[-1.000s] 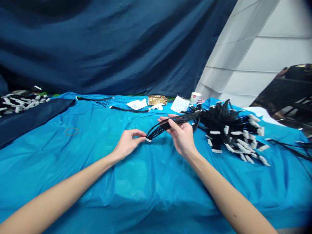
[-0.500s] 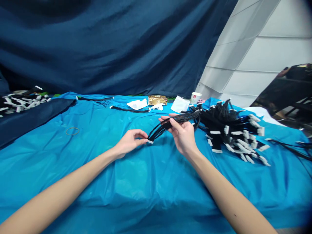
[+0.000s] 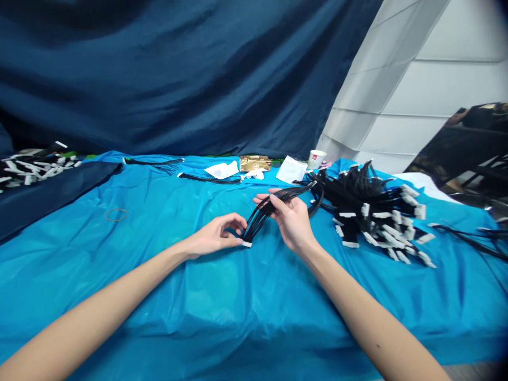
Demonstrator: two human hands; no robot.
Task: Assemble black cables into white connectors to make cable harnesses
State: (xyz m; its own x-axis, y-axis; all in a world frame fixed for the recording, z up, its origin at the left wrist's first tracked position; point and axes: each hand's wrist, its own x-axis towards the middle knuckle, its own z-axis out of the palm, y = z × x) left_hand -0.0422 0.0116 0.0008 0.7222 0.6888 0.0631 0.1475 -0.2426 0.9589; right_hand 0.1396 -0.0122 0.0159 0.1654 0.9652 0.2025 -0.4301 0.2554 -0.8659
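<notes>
A black wire harness with a white connector at its near end is held above the blue sheet, its wires fanned slightly. My right hand is closed on the middle of the wires, thumb on top and fingers beneath. At the near end, the thumb and curled fingers of my left hand are at the left edge of the harness beside the connector. The harness's far end, tipped with a small white connector, points toward a heap of similar harnesses on the right.
Blue sheeting covers the table. A rubber band lies to the left. Along the back are loose harnesses, a gold packet, white papers and a paper cup. Another harness pile sits far left.
The near connector has dropped a little and turned, showing its broad side. My left thumb and fingers have spread slightly apart. My right hand has shifted slightly left with the wires.
</notes>
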